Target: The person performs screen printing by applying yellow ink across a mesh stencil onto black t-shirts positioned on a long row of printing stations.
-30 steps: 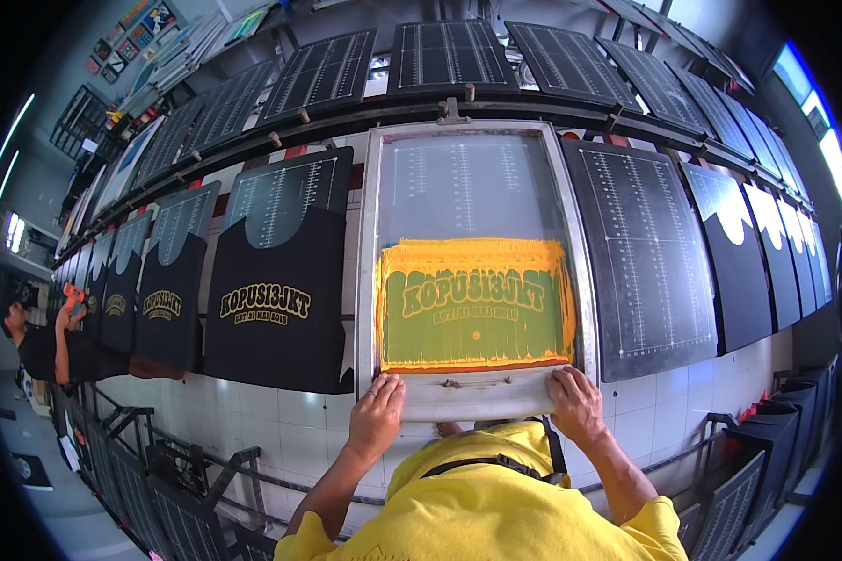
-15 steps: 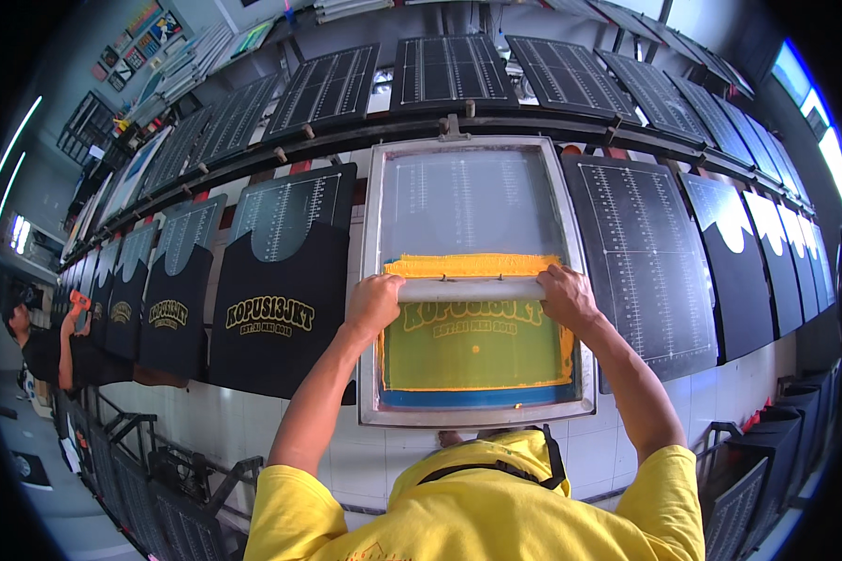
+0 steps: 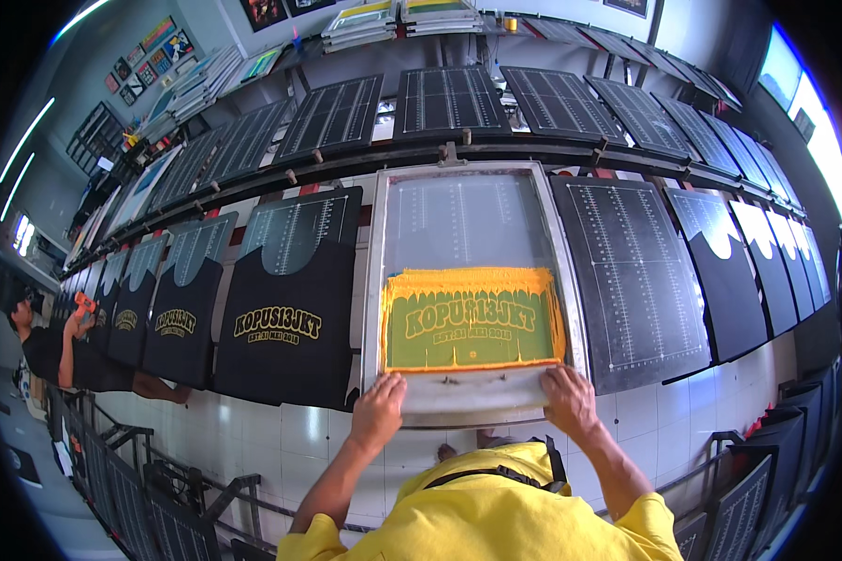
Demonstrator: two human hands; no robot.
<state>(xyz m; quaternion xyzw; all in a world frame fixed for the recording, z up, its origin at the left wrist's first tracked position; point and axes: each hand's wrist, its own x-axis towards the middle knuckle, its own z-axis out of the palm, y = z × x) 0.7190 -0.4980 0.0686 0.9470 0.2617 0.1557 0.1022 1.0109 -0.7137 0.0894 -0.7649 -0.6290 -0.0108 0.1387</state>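
Observation:
A screen-printing frame [image 3: 458,169] with a pale metal border lies in front of me. Yellow-orange ink [image 3: 468,280] forms a ragged band across its mesh, with thin streaks running down over the stencil lettering. A wide squeegee [image 3: 472,389] rests at the near end of the mesh, below the inked area. At its left end my left hand [image 3: 378,408] is closed on it, while my right hand [image 3: 571,402] grips the right end. Both hands have their fingers wrapped over the top; their thumbs are partly hidden.
Black shirts [image 3: 276,323] printed in yellow lie on platens to the left. A bare black platen [image 3: 634,280] sits directly right, with more dark shirts [image 3: 728,294] beyond. Another row of platens [image 3: 451,103] stands behind a rail. At far left a person [image 3: 51,341] holds an orange tool [image 3: 84,306].
Both hands have drawn the squeegee toward me, from mid-screen to the near end. Ink now streaks over the stencil, and its band stays behind near the middle. My view has shifted slightly.

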